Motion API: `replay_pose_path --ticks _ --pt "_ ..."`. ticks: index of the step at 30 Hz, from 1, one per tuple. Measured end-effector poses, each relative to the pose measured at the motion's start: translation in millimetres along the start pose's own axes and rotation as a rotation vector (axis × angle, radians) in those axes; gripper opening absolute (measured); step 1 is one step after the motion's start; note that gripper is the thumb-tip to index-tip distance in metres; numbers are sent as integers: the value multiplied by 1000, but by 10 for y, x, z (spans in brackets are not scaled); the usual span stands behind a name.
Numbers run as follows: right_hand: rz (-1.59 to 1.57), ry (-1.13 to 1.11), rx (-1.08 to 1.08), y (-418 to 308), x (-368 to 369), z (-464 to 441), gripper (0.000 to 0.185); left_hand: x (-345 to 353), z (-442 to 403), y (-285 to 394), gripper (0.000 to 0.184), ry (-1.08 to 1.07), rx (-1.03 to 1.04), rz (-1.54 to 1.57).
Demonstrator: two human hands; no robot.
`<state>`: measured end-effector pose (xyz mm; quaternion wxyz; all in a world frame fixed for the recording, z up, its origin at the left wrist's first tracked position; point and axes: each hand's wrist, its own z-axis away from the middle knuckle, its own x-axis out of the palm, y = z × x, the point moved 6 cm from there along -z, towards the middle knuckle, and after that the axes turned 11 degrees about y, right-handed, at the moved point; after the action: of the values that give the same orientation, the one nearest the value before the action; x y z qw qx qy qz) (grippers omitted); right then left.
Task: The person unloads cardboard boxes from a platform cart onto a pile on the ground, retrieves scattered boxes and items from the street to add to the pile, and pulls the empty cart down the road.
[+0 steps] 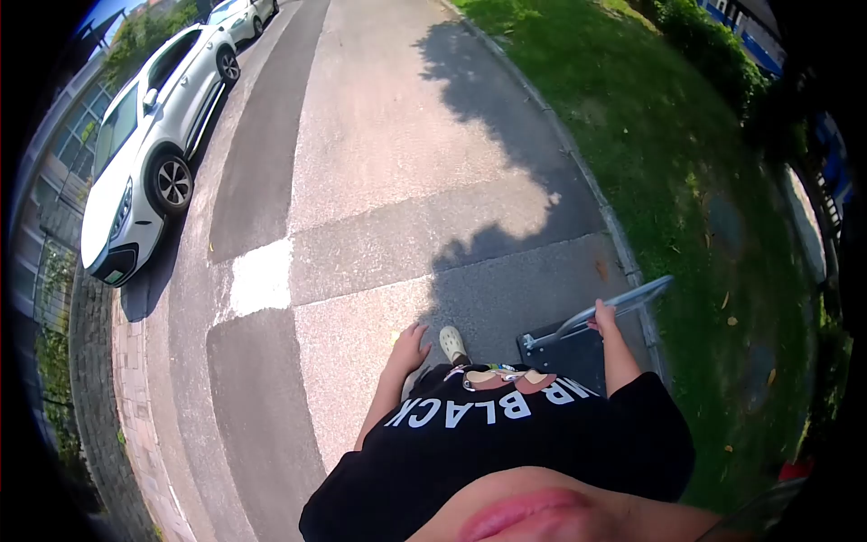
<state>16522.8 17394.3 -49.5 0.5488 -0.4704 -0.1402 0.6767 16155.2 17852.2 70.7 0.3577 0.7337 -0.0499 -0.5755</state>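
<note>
My right hand (602, 316) is wrapped round the metal tube handle (639, 294) of a platform trolley. The dark flat deck of the trolley (571, 355) lies low at my right side, partly hidden by my arm and black T-shirt. My left hand (411, 349) hangs beside my body over the pavement, with nothing in it and its fingers loosely apart. Just to the right of that hand, one light-coloured clog (452, 342) shows on my foot; the other foot is hidden.
A paved road (397, 163) with darker patches runs ahead. A kerb (578, 163) borders the grass (668, 181) close on the right. A white car (163, 135) is parked at the left, with another white car (237, 18) beyond it. Tree shadow covers the road's right side.
</note>
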Motion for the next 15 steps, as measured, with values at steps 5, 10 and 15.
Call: replay_pose_path --ticks 5,10,15 --pt "-43 -40 28 -1087 1407 -605 39 -695 -2167 -159 48 11 141 -10" --pt "-169 -7 -17 -2435 2664 -819 40 -1090 -4196 -497 47 67 172 56" --pt "-397 -90 9 -3695 3881 -1374 24 -980 -5923 -1327 49 9 169 -14"
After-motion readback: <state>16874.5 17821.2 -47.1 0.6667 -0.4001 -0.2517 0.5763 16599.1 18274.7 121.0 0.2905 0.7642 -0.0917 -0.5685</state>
